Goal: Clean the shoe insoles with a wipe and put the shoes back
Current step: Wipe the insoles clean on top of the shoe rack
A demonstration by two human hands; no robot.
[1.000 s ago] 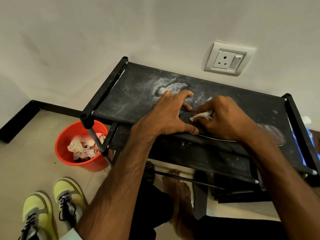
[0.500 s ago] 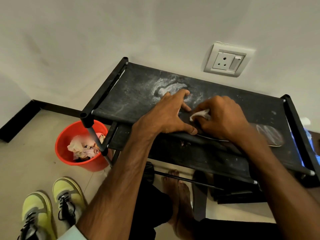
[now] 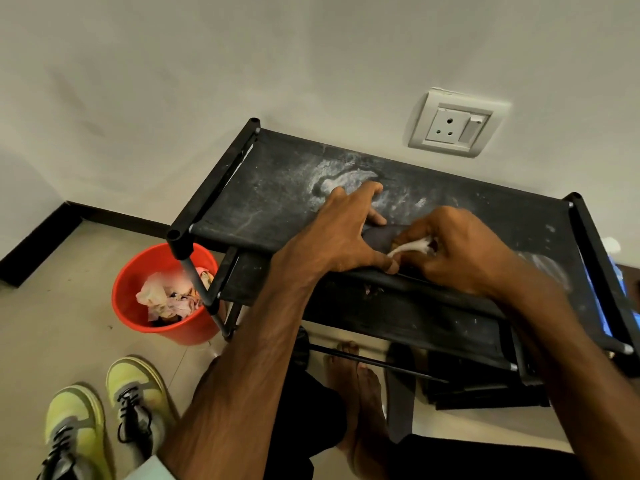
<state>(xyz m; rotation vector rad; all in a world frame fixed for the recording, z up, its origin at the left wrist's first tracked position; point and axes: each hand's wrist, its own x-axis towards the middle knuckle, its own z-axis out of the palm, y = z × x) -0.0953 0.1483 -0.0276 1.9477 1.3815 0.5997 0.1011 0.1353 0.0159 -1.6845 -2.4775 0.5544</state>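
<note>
A dark insole (image 3: pixel 378 237) lies on the dusty black fabric top of the shoe rack (image 3: pixel 277 202). My left hand (image 3: pixel 337 233) holds its near end down, thumb on the front edge and fingers over the far edge. My right hand (image 3: pixel 457 251) pinches a crumpled white wipe (image 3: pixel 414 245) and presses it onto the insole, right beside the left thumb. The rest of the insole is hidden under my right hand and wrist. A pair of yellow-green sneakers (image 3: pixel 138 393) stands on the floor at the lower left.
A red bucket (image 3: pixel 128 271) with crumpled waste sits on the floor by the rack's left leg. A wall socket (image 3: pixel 453 123) is above the rack. My bare feet (image 3: pixel 356 386) are under the rack's front, next to a dark strip (image 3: pixel 400 403) on the floor.
My right hand has shifted the wipe a little along the insole, closer to my left thumb. My left hand keeps its hold in the same place.
</note>
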